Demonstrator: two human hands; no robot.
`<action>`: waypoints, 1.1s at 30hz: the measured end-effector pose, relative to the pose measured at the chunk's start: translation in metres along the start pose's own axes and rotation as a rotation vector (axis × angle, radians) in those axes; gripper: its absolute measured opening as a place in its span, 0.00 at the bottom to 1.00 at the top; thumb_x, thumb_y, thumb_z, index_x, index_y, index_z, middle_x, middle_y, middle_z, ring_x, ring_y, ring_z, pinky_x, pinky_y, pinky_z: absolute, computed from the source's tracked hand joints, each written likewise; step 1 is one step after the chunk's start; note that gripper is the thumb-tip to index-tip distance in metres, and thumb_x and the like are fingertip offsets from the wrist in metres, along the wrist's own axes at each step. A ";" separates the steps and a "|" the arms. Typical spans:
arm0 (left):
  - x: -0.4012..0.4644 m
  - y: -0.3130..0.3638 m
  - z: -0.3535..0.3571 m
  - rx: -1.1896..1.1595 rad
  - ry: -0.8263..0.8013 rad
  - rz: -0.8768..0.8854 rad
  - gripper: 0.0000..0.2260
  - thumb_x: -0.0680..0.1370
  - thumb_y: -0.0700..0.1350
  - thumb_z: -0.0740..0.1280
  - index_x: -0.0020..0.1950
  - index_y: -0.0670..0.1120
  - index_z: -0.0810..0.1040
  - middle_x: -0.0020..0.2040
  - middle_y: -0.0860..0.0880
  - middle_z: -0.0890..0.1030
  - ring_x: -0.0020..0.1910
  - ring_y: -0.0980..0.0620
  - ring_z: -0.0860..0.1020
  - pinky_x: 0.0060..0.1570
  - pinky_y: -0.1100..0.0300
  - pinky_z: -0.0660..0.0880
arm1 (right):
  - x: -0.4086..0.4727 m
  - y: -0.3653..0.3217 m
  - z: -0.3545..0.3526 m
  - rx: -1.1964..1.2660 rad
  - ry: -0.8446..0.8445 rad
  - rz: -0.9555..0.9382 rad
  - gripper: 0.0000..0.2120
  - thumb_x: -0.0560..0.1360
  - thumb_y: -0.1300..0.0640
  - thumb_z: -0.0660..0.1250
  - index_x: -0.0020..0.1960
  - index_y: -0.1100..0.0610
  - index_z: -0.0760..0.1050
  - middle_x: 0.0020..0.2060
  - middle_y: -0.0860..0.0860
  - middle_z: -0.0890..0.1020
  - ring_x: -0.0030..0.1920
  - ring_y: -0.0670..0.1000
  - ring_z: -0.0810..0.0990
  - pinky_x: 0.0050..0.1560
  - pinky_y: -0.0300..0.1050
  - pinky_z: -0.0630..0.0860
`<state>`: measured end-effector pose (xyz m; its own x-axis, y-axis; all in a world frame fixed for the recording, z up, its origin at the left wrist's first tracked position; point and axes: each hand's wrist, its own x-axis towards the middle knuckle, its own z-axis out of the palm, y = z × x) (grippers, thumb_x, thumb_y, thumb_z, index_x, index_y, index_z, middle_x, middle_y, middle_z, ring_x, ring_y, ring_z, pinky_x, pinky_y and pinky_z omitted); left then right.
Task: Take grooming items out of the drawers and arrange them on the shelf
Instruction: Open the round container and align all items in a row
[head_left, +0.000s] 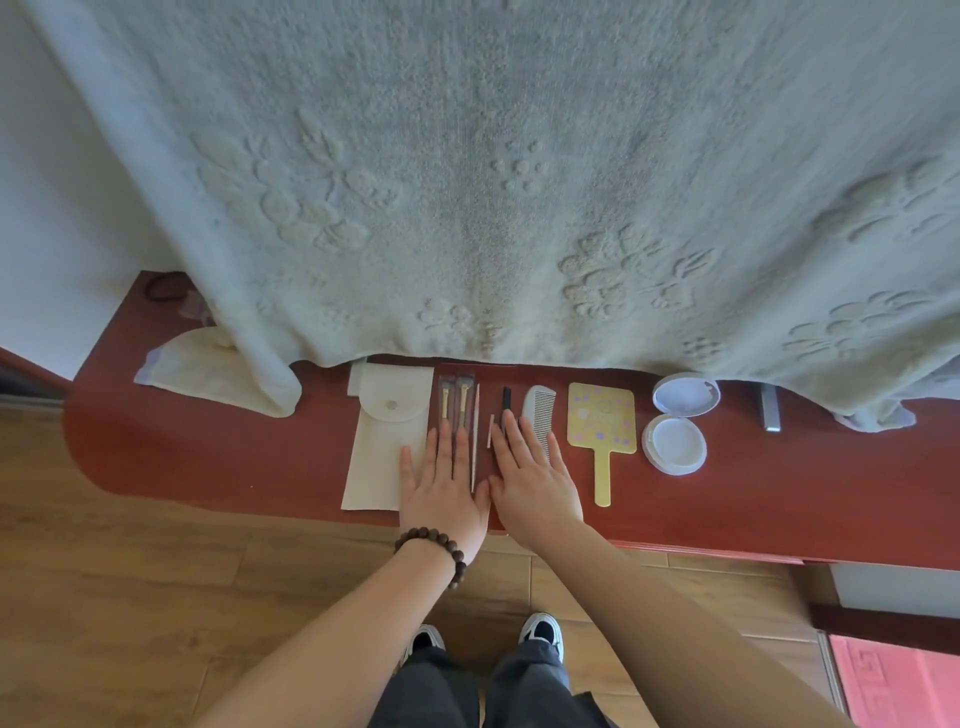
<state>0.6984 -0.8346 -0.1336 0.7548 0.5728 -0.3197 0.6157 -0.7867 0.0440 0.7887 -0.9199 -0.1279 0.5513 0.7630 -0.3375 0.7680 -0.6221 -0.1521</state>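
Note:
Grooming items lie in a row on the red-brown shelf (218, 457). From left: a cream snap pouch (382, 447), two makeup brushes (453, 397), a long thin stick (475, 436), a short stick (490, 430), a black item (506, 402), a white comb (540, 415), a yellow hand mirror (601, 422) and an open white compact (675, 441). My left hand (444, 493) lies flat, fingers straight, over the brush handles and the pouch's edge. My right hand (532, 478) lies flat beside it, covering the comb's lower part.
A big pale embossed towel (493, 182) hangs over the shelf's back. A folded cream cloth (182, 364) and a dark hair tie (163, 288) lie at the left, a grey bar (770, 410) at the right. Wooden floor and my shoes (483, 634) are below, a pink mat (898, 680) at bottom right.

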 end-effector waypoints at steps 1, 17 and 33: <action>0.001 0.001 0.000 0.001 0.002 -0.006 0.29 0.81 0.59 0.40 0.76 0.46 0.33 0.77 0.47 0.36 0.77 0.49 0.36 0.74 0.42 0.38 | 0.000 0.000 -0.001 0.001 0.002 -0.002 0.28 0.82 0.47 0.43 0.77 0.53 0.34 0.76 0.49 0.36 0.76 0.50 0.33 0.75 0.52 0.36; -0.006 -0.004 0.007 -0.016 0.052 0.130 0.29 0.81 0.58 0.43 0.74 0.47 0.31 0.74 0.50 0.31 0.76 0.50 0.36 0.74 0.44 0.37 | -0.004 0.008 0.002 0.042 -0.002 -0.025 0.29 0.82 0.48 0.46 0.77 0.53 0.35 0.76 0.49 0.35 0.76 0.51 0.33 0.76 0.51 0.39; -0.004 -0.003 0.009 -0.034 0.069 0.124 0.30 0.81 0.59 0.45 0.73 0.48 0.32 0.78 0.49 0.39 0.77 0.50 0.38 0.75 0.44 0.38 | -0.002 0.029 0.003 0.012 0.007 -0.135 0.29 0.82 0.48 0.48 0.77 0.51 0.38 0.77 0.47 0.38 0.77 0.49 0.37 0.77 0.49 0.41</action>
<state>0.6919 -0.8366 -0.1407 0.8387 0.4868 -0.2440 0.5229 -0.8450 0.1118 0.8086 -0.9400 -0.1344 0.4457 0.8408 -0.3072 0.8311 -0.5161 -0.2070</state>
